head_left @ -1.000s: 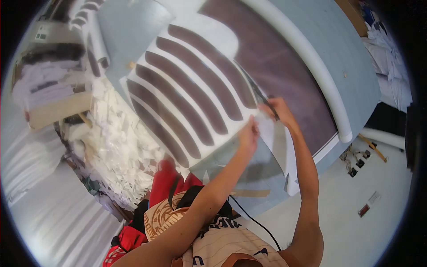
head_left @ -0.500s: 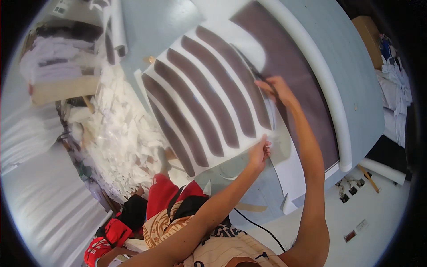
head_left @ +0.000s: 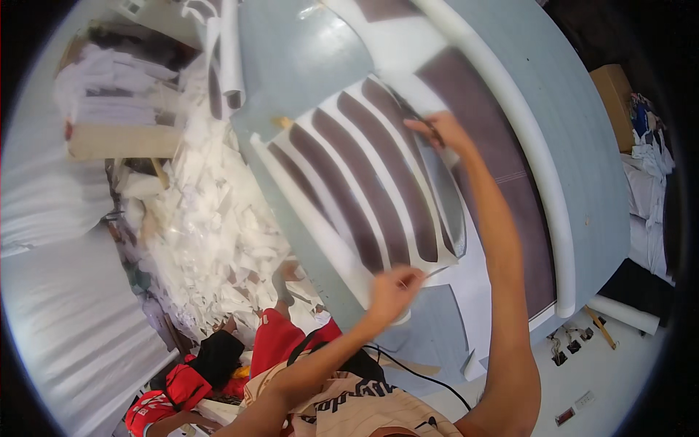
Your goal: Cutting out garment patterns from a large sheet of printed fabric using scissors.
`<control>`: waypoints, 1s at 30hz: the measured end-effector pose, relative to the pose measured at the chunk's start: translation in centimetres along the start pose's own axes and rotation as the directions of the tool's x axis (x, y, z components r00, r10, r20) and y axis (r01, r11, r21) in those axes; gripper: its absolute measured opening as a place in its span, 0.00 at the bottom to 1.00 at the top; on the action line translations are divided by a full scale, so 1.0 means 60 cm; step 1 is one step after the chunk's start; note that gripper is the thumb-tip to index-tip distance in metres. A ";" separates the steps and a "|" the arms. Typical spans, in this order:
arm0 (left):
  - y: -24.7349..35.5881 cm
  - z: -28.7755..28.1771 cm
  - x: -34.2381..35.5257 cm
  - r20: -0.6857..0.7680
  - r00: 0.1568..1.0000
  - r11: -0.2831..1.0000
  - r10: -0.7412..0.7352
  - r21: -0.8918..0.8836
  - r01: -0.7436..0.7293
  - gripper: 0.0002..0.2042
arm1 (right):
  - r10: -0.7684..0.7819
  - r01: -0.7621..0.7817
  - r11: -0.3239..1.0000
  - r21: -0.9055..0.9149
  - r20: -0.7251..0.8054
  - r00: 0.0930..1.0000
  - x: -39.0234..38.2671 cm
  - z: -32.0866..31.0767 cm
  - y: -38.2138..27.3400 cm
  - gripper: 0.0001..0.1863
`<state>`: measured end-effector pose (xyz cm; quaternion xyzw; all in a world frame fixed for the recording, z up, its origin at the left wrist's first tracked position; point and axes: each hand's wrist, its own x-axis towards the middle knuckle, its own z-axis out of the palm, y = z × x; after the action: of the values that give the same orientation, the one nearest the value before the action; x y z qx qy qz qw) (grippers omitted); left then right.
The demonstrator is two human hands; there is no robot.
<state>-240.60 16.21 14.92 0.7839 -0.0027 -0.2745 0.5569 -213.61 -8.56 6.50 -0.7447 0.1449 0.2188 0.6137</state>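
Note:
A white sheet (head_left: 342,143) with several curved dark brown strips (head_left: 362,164) lies partly lifted and bowed over the blue-grey table. Scissors with dark handles (head_left: 435,133) are in my right hand (head_left: 453,136), whose fingers close round them; their blades point up and left along the sheet's right edge. At the sheet's near edge is my left hand (head_left: 393,293), its fingers curled on that edge and blurred by motion.
A long white roll (head_left: 535,156) curves along the table's right side, beside more brown printed material (head_left: 520,193). White scraps (head_left: 204,218) are heaped at the left. A person in red (head_left: 178,390) is low at the left. A black cable (head_left: 422,375) runs near my body.
My left hand has moved left along the sheet's near edge. The sheet has bowed more, and my right hand with the scissors stays by its right edge. The view has shifted.

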 end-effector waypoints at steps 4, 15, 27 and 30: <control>-0.014 -0.199 0.116 -0.562 0.715 0.712 0.417 0.690 0.127 0.38 | -0.098 0.078 0.992 -0.097 -0.224 0.970 -0.063 0.058 -0.042 0.30; -0.102 -0.488 0.235 -0.767 0.619 0.975 0.167 0.223 0.012 0.54 | 0.093 0.059 0.974 0.216 -0.632 0.769 -0.324 0.334 -0.049 0.27; 0.175 -0.880 0.462 -0.515 0.725 0.884 0.458 0.176 -0.433 0.30 | 0.335 0.046 0.926 0.374 -0.873 0.353 -0.312 0.760 -0.239 0.21; 0.285 -1.016 0.593 -0.458 0.851 0.902 0.257 -0.203 -0.381 0.32 | 0.437 0.107 0.866 0.488 -0.844 0.313 -0.262 0.824 -0.309 0.22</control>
<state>-178.79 51.80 28.64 0.7238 0.0255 0.0006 0.6896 -225.52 42.73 22.72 -0.5432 0.5968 -0.2287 0.5445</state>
